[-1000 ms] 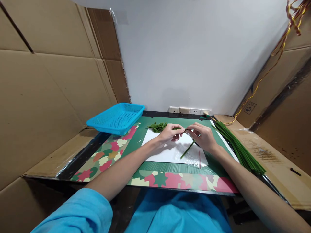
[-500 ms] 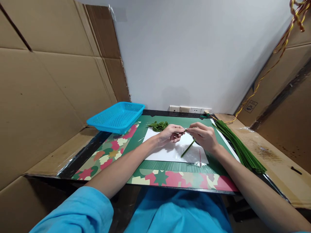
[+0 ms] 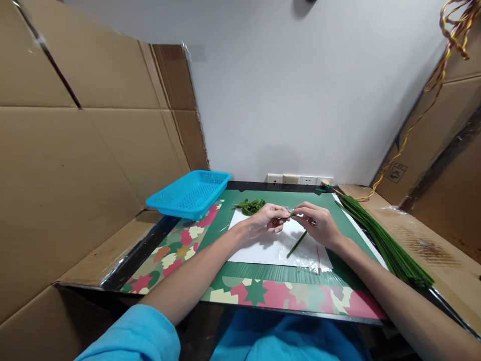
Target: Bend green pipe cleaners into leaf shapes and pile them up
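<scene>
One printed mark, a framed symbol on the right-hand cardboard point(image 3: 424, 150), is found; it is too small to be read, and no brand or wording is legible elsewhere. Compared with the earlier frames, the view is tilted so that the desk point(image 3: 259, 186) sits lower and a dark object point(image 3: 306, 2) enters at the top edge; the hands remain fingertip to fingertip, and the basket, pile and bundle keep their places. Left hand point(image 3: 268, 219) and right hand point(image 3: 317, 223) both pinch a thin green stem point(image 3: 291, 215) between thumb and fingers, above the white sheet point(image 3: 250, 255) near the middle of the desk. A straight green length point(image 3: 296, 244) slants down from beneath the right hand; whether it joins the pinched stem cannot be told, its upper end being covered by that hand. Near it, clear plastic with a red line point(image 3: 318, 258) overlaps the sheet's front edge. Beyond the left hand is a pile of looped green pieces point(image 3: 250, 206), partly hidden by it. A blue perforated basket point(image 3: 191, 195) stands at the far left corner, and a bundle of long green stems point(image 3: 385, 240) lies along the right side. Wall sockets point(image 3: 291, 179) line the rear.
</scene>
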`<state>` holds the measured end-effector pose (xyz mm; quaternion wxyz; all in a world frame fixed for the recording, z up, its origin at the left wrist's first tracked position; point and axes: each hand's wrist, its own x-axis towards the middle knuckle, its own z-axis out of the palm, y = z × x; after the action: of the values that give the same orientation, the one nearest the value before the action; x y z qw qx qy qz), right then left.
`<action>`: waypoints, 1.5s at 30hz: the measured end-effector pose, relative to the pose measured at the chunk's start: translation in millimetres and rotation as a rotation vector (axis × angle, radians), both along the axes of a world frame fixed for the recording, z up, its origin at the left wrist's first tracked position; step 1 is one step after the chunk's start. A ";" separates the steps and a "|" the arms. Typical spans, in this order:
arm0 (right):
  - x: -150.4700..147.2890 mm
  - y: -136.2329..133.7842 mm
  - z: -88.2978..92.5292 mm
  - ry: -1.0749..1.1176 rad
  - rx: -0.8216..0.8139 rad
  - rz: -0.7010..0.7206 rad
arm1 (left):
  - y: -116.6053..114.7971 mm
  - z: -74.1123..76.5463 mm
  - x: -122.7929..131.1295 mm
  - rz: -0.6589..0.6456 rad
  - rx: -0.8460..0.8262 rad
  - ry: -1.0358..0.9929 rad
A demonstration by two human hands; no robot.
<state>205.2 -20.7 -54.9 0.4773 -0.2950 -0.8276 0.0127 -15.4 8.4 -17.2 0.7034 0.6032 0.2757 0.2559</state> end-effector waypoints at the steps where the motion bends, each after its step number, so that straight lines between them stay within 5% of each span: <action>1: -1.1 -0.5 -0.2 0.004 0.032 -0.006 | -0.3 0.8 -0.2 -0.001 -0.005 0.001; 13: 0.7 -8.3 2.5 -0.152 0.587 -0.130 | -7.3 2.4 10.9 0.117 -0.018 -0.021; 23: -0.8 -13.2 15.9 -0.207 0.466 -0.130 | -11.9 7.1 8.9 0.004 0.058 -0.048; 34: -20.4 -12.7 19.8 0.308 0.035 -0.017 | -27.4 15.1 26.8 0.260 0.227 -0.215; 45: 4.4 -6.1 26.1 -0.157 0.065 -0.034 | -2.5 10.2 11.8 0.058 0.129 -0.008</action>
<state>209.5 -26.8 -28.8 0.4206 -0.2933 -0.8573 -0.0455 -3.7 6.0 -7.1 0.6564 0.6382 0.2729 0.2958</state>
